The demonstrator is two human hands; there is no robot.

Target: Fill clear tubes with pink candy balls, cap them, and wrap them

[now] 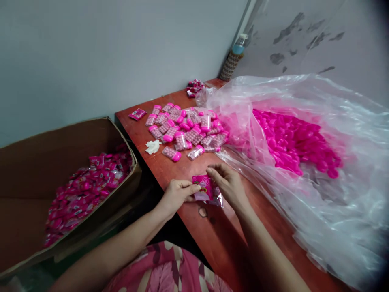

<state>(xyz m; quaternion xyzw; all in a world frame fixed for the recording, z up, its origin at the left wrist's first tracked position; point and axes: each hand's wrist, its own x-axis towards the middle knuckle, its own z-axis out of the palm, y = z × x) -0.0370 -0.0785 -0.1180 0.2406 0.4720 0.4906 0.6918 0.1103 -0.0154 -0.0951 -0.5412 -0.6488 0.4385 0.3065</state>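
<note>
A shiny pink printed packet [201, 189] lies flat just above the table, with a clear, glinting edge at its right end. My left hand [179, 194] pinches its left side between thumb and fingers. At the packet's right end, my right hand [226, 182] is curled in, thumb and forefinger close together at its upper right edge; the other fingertips are hidden. Beyond both hands is a loose heap of small clear candy containers [181, 141] with pink caps and round pale pieces inside.
A cardboard box [133, 160] holding many pink packets stands left of the red table [225, 231]. On the right lies a large clear plastic bag [331, 215] of pink plastic pieces [291, 138]. Behind are a bottle [232, 61], a flat packet [137, 114] and crumpled white scrap [152, 147].
</note>
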